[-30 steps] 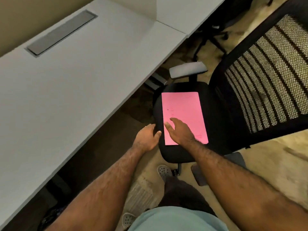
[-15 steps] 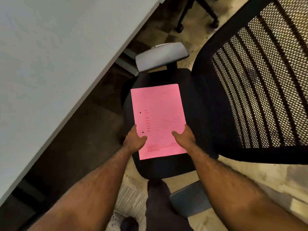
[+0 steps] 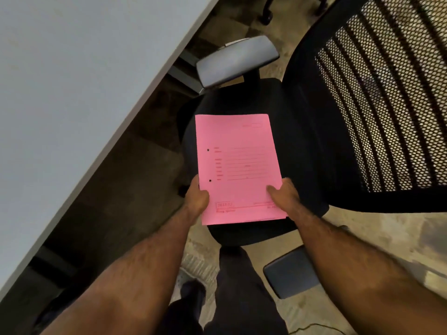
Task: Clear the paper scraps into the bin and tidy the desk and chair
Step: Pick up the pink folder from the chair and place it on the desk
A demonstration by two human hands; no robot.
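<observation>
A pink paper folder (image 3: 238,165) with printed lines and two punch holes is held over the black seat (image 3: 297,146) of an office chair. My left hand (image 3: 197,194) grips its lower left edge, thumb on top. My right hand (image 3: 284,193) grips its lower right edge the same way. The folder's near end sticks out past the seat's front. The white desk (image 3: 72,81) fills the upper left. No bin or paper scraps are in sight.
The chair's mesh backrest (image 3: 382,97) stands at the right, with grey armrests at the top (image 3: 235,60) and bottom (image 3: 290,272). My legs and a shoe (image 3: 191,286) are on the carpet below. Another chair's wheeled base (image 3: 267,10) shows at the top edge.
My hands went from resting on the folder and the seat edge to gripping the folder's near corners; it now sits lifted off the seat. The view has tilted down and closer.
</observation>
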